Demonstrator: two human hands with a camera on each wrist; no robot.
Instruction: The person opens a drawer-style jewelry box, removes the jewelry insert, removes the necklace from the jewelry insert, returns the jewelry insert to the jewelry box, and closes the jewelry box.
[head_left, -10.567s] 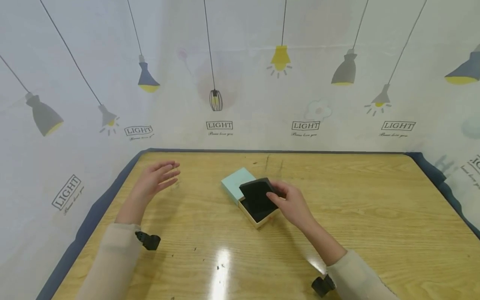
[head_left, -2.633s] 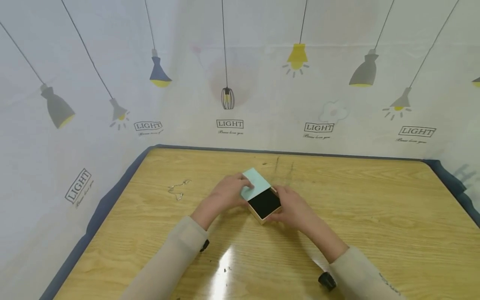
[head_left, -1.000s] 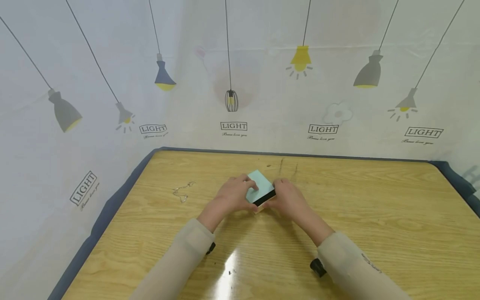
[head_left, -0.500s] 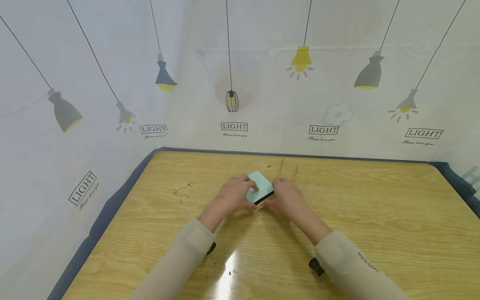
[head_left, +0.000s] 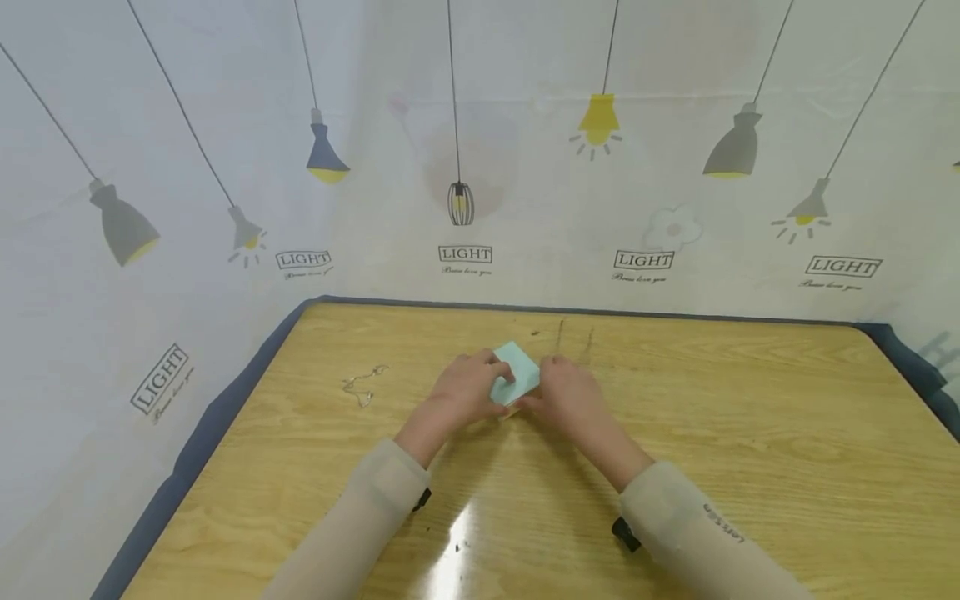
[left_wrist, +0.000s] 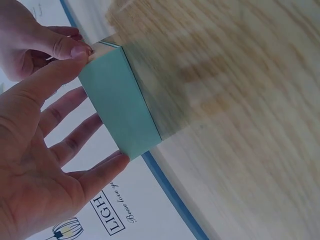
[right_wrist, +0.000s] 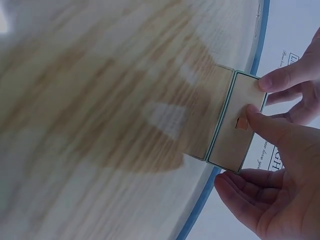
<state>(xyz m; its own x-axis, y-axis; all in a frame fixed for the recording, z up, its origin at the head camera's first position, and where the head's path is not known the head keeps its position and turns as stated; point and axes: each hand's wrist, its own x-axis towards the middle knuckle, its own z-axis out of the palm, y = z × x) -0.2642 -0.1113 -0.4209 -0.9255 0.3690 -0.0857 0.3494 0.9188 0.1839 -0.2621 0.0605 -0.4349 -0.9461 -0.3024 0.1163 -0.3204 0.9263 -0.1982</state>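
A small light-teal jewelry box (head_left: 517, 372) sits on the wooden table between both hands, its sleeve covering the cream drawer. My left hand (head_left: 467, 387) grips the sleeve, thumb and fingers spread along its sides. At the drawer's end, my right hand (head_left: 570, 392) holds the box with curled fingers. The right wrist view shows that cream drawer end (right_wrist: 232, 142) with an orange tab, the right thumb (right_wrist: 262, 120) on its edge. Teal sleeve (left_wrist: 120, 105) fills the left hand's grasp in the left wrist view. The drawer's inside is hidden.
A thin silver necklace (head_left: 363, 386) lies loose on the table (head_left: 712, 400) to the left of the hands. A pale cloth (head_left: 540, 200) printed with lamps stands behind the table. Both wrists carry small black cameras.
Earlier the right hand held a black insert over the open drawer. The left hand has since moved onto the sleeve, and the drawer has slid in until its black interior no longer shows.
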